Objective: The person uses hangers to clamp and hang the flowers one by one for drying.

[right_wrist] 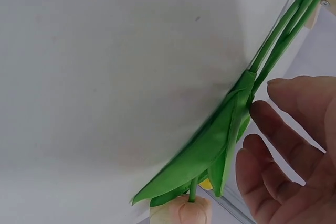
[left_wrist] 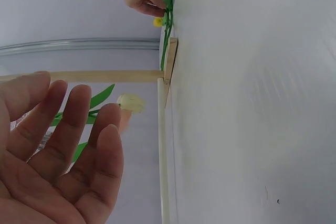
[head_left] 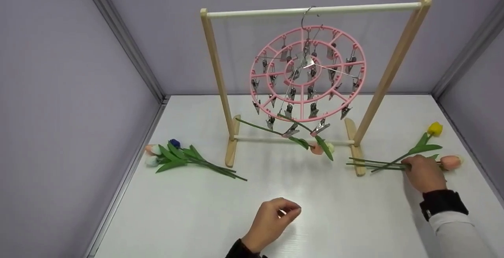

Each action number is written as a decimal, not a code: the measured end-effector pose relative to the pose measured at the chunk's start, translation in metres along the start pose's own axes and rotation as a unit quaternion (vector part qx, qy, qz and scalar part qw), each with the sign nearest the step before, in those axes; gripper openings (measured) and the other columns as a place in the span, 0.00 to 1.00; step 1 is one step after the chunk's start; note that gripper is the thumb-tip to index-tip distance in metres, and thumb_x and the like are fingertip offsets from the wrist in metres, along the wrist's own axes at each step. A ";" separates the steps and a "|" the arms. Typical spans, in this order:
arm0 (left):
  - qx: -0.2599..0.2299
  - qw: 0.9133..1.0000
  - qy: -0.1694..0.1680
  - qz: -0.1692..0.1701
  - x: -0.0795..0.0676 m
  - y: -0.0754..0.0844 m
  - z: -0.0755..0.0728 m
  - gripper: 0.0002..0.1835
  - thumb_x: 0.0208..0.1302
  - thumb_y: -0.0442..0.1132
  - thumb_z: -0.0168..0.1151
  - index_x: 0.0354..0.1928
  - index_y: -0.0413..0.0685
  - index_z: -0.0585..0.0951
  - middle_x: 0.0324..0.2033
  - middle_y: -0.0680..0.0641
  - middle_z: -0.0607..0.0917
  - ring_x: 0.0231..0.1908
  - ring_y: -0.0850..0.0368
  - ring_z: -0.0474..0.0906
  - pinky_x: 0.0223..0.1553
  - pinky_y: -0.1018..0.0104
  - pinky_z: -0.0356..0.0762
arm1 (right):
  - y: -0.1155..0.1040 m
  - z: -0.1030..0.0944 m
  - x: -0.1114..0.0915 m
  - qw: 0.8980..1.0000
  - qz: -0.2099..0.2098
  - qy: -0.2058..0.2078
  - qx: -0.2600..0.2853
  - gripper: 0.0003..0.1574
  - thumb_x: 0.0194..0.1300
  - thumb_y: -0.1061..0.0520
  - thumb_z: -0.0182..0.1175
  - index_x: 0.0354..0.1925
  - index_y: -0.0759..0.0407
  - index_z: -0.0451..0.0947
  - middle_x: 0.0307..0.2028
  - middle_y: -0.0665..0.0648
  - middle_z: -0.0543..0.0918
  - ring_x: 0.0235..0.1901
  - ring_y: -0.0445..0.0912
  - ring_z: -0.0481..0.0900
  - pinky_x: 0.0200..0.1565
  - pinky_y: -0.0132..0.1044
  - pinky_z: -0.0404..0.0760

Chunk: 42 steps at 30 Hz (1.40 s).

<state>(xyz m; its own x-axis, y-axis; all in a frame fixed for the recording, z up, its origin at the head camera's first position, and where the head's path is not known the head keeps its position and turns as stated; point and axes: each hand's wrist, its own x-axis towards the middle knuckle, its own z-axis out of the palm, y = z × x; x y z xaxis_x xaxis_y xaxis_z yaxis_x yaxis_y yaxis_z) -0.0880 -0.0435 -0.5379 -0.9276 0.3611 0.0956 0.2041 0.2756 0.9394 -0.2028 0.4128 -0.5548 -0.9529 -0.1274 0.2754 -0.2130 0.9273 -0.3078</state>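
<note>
Tulips [right_wrist: 210, 142] lie sideways, blooms [head_left: 450, 162] toward the right edge of the surface [head_left: 334, 210], just beside the parted fingers [right_wrist: 283, 136] of the nearer right hand [head_left: 425, 173].

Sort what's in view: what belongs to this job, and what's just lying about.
Likely part of the job:
tulips by the right grip
clipped tulips
pink clip hanger
wooden rack holding it
left bunch of tulips, probably, though untouched

Likely just surroundings:
white table
walls
</note>
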 end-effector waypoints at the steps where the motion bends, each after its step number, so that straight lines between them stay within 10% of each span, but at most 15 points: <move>1: -0.001 1.000 0.000 0.002 0.000 0.000 0.000 0.10 0.70 0.49 0.62 0.41 0.53 0.87 0.32 0.63 0.84 0.34 0.69 0.79 0.36 0.70 0.79 | 0.001 0.001 0.000 1.000 -0.002 0.001 -0.005 0.09 0.52 0.74 0.65 0.36 0.74 0.83 0.29 0.73 0.80 0.28 0.68 0.78 0.31 0.61 0.76; 20: 0.006 1.000 0.005 0.004 0.006 0.005 0.005 0.15 0.72 0.50 0.59 0.40 0.49 0.88 0.32 0.60 0.86 0.32 0.70 0.79 0.35 0.72 0.78 | 0.008 0.022 0.000 0.995 -0.068 0.074 -0.010 0.11 0.53 0.70 0.71 0.36 0.64 0.82 0.33 0.68 0.81 0.37 0.69 0.75 0.38 0.62 0.72; 32: 0.015 1.000 -0.002 0.007 0.015 0.005 0.005 0.14 0.73 0.50 0.58 0.41 0.51 0.88 0.33 0.60 0.86 0.34 0.70 0.79 0.36 0.72 0.78 | 0.010 0.021 0.004 0.995 -0.081 0.041 -0.046 0.09 0.59 0.69 0.66 0.32 0.59 0.76 0.32 0.61 0.78 0.40 0.68 0.73 0.41 0.69 0.65; 42: 0.017 0.998 0.004 0.053 0.027 0.013 0.008 0.13 0.72 0.47 0.60 0.42 0.49 0.88 0.33 0.61 0.86 0.33 0.71 0.79 0.36 0.71 0.80 | -0.017 0.010 0.008 0.966 -0.162 0.196 -0.046 0.11 0.57 0.70 0.67 0.37 0.64 0.75 0.31 0.63 0.81 0.34 0.63 0.77 0.42 0.62 0.68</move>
<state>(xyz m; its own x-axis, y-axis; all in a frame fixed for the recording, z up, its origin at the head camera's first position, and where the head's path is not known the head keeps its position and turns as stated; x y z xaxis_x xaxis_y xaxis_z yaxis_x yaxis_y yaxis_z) -0.1078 -0.0231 -0.5253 -0.9025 0.3832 0.1967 0.3119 0.2665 0.9120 -0.2087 0.3925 -0.5563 -0.6809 -0.2897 0.6726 -0.4491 0.8906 -0.0711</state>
